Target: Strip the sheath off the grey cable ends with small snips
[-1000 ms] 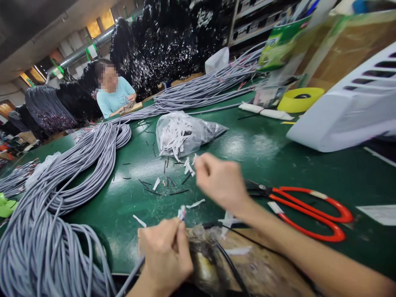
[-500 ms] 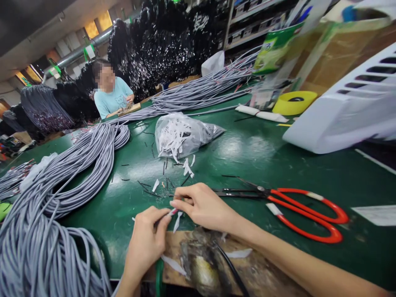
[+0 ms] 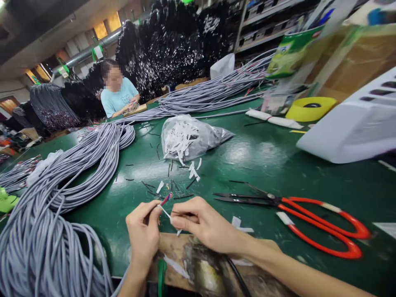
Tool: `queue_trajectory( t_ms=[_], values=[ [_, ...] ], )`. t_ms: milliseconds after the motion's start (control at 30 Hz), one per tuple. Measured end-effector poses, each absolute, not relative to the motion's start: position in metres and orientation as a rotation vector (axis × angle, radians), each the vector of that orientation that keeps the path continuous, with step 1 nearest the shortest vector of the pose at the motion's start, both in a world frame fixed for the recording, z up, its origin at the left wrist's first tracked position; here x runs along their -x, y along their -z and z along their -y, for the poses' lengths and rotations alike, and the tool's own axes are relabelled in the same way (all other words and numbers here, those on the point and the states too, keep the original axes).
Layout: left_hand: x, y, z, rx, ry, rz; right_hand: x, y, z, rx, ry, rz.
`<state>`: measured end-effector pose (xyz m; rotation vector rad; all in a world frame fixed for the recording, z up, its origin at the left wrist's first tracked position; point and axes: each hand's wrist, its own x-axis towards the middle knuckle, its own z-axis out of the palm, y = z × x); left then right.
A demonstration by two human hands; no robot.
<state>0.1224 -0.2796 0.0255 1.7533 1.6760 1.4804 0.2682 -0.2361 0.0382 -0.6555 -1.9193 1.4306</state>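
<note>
My left hand (image 3: 144, 231) is closed in a pinch on the end of a grey cable, whose thin coloured wires (image 3: 165, 199) stick out above my fingers. My right hand (image 3: 202, 225) is closed beside it, pinching a thin white strip (image 3: 166, 213) that runs to the wire ends. Both hands hover over a worn wooden board (image 3: 198, 264) at the near edge of the green table (image 3: 262, 152). Red-handled scissors (image 3: 315, 225) lie just right of my right hand.
A big heap of grey cables (image 3: 58, 198) fills the left side. A clear bag of white scraps (image 3: 188, 138) lies mid-table with black and white bits around it. A white device (image 3: 355, 119) and yellow tape roll (image 3: 309, 108) sit at right. Another person (image 3: 119, 93) works at the far side.
My right hand came back from the scrap bag to meet my left hand at the cable end. It now pulls a white strip sideways off the wire tips.
</note>
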Motion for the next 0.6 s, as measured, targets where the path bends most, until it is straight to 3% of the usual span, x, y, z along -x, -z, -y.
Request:
queue_trajectory(
  t_ms=[100, 233, 300, 400, 600],
  values=[
    [-0.126, -0.021, 0.281, -2.026, -1.392, -1.658, -0.275, -0.037, 0.241, 0.633, -1.026, 2.041],
    [-0.129, -0.02, 0.283, -2.164, -1.178, -1.502, -0.287, -0.033, 0.231, 0.622, -0.142, 2.128],
    [-0.127, -0.024, 0.283, -2.113, -1.122, -1.447, -0.291, -0.03, 0.223, 0.676, 0.041, 2.134],
    [-0.12, -0.032, 0.282, -1.987, -1.1, -1.354, -0.291, -0.027, 0.216, 0.716, -0.059, 2.093],
    [-0.113, -0.027, 0.278, -1.496, -1.351, -1.389, -0.277, -0.033, 0.228, 0.73, -0.668, 2.013]
  ],
)
